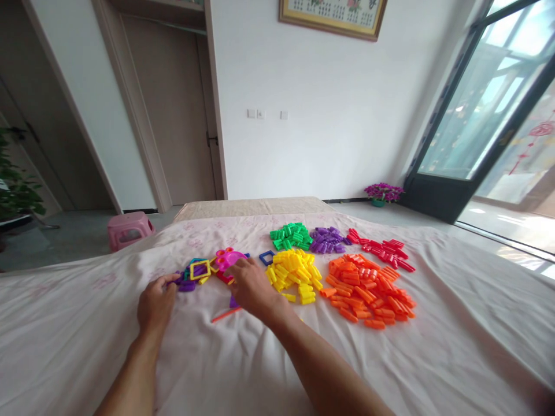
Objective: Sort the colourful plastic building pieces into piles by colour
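My left hand (156, 303) rests at the left end of a small mixed pile, its thumb and forefinger closed around purple plastic building pieces (187, 285). My right hand (254, 289) reaches into the same pile from the right, fingers bent down against a pink plastic piece (229, 260) with round rings. The back of that hand hides its fingertips and whatever they pinch. Between the hands lies a yellow square frame (200, 270). A blue square frame (267, 257) is just beyond my right hand. An orange-red stick (225, 315) lies nearer to me.
Sorted heaps lie to the right: yellow pieces (295, 268), orange pieces (368, 289), green pieces (290, 236), purple pieces (327, 240) and red pieces (385, 251). A wrinkled pale cloth (208, 364) covers the table. A pink stool (130, 230) stands on the floor at left.
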The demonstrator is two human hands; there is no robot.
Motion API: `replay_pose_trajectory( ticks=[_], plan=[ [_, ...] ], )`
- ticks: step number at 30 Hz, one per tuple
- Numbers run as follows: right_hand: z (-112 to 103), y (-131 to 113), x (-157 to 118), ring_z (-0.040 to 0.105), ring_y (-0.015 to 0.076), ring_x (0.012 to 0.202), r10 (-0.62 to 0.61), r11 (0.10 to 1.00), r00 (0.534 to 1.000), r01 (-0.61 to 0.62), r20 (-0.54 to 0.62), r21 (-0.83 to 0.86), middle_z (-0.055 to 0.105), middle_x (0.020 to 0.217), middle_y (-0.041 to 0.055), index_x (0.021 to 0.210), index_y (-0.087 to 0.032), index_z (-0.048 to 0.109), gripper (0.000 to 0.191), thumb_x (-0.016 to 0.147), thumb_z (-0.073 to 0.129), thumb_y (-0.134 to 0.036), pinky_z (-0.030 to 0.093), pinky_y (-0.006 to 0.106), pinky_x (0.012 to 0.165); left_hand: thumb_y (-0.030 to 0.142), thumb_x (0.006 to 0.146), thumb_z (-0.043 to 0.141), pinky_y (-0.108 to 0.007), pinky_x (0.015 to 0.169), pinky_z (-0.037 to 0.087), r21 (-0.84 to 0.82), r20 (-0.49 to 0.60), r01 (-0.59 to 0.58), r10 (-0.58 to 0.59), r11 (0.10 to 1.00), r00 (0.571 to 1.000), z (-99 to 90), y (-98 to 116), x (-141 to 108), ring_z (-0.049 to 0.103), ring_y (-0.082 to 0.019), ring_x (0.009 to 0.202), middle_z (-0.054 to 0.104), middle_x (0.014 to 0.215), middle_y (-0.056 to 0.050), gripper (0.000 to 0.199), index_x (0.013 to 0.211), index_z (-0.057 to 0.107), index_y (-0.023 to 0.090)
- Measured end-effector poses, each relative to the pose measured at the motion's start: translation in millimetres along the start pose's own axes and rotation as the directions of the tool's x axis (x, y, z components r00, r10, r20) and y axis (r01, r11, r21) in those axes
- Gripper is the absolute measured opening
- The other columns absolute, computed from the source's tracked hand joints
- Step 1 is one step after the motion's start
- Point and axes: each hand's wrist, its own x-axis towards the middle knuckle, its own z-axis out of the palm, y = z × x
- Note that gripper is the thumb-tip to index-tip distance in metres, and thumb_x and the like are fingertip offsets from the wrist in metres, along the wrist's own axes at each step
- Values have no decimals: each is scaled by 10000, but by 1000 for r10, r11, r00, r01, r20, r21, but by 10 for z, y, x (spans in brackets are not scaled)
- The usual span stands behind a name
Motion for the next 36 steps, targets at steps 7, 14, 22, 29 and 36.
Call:
replay_pose_trajectory(
  ticks=[7, 14, 22, 29, 36],
  plan=[
    [-530, 632, -168, 547, 239, 1078, 383, 900, 914, -401, -133, -168, 676, 1096, 98, 1126, -195, 709, 360, 850, 508, -80, 401, 312, 888, 279, 780, 508, -358, 988, 479, 85, 53, -128, 124, 988, 991, 95, -117, 66, 637, -276, 1127, 731, 1163, -92, 370, 1039, 761, 204],
    [-348, 358, -132, 631, 223, 1001, 267, 952, 963, -258, 39, -167, 723, 1026, 89, 1050, -208, 736, 222, 894, 578, -227, 438, 295, 823, 279, 785, 504, -368, 1043, 452, 76, 87, -191, 185, 979, 979, 130, -147, 90, 621, -275, 1156, 721, 1163, -100, 365, 1037, 752, 191],
    [117, -45, -97, 607, 314, 1117, 178, 975, 951, -135, 254, -179, 702, 1110, 172, 1072, -108, 731, 414, 807, 742, -426, 486, 376, 884, 299, 787, 508, -366, 1019, 473, 67, 93, -212, 205, 975, 974, 156, -227, 127, 637, -279, 1134, 732, 1138, -102, 362, 1036, 745, 186],
    [-7, 204, -133, 667, 216, 909, 146, 986, 965, -159, 218, 47, 724, 1024, 72, 1027, -196, 724, 315, 754, 751, -352, 445, 255, 687, 308, 774, 505, -380, 1006, 489, 112, 96, -223, 213, 968, 972, 150, -209, 128, 642, -290, 1137, 733, 1146, -108, 390, 1050, 749, 180],
    [-458, 1047, -211, 642, 144, 776, 427, 892, 897, -397, -116, 216, 734, 879, 27, 930, -194, 726, 164, 821, 646, -288, 369, 209, 623, 343, 800, 487, -404, 1037, 469, 194, 137, -288, 264, 938, 955, 169, -225, 140, 618, -306, 1178, 700, 1214, -145, 450, 1116, 744, 153]
  ],
)
